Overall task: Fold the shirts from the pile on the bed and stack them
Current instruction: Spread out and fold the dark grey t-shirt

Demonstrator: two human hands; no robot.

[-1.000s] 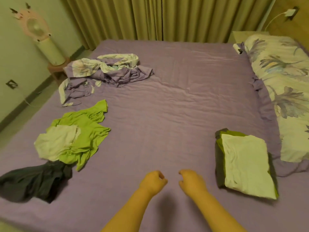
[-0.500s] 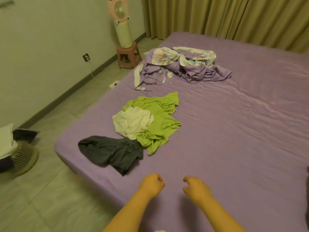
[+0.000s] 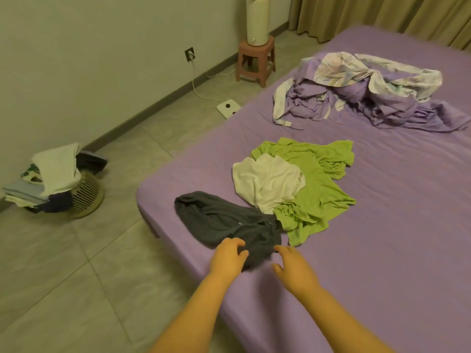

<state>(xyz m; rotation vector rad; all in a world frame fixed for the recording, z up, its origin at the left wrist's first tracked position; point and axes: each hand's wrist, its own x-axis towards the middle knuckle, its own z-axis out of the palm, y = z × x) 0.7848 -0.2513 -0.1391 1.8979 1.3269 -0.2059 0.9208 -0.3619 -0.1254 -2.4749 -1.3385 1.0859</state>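
Note:
Three crumpled shirts lie in a loose pile near the bed's left corner: a dark grey shirt (image 3: pixel 224 222) closest to me, a white shirt (image 3: pixel 267 182) behind it, and a lime green shirt (image 3: pixel 318 189) spread under and beside the white one. My left hand (image 3: pixel 228 256) is on the near edge of the dark grey shirt, its fingers curled into the fabric. My right hand (image 3: pixel 293 267) hovers just right of that edge with fingers spread, its fingertips at the shirt's hem. The folded stack is out of view.
The purple bed (image 3: pixel 382 250) runs off to the right, with a rumpled purple and floral sheet (image 3: pixel 369 93) at its far side. On the tiled floor stand a laundry basket (image 3: pixel 86 197) heaped with clothes, a power strip (image 3: pixel 228 107) and a pink stool (image 3: pixel 256 59) with a fan.
My view has swung left, away from the folded stack and pillow. Both hands have reached forward to the dark grey shirt; the left now grips its edge and the right has opened.

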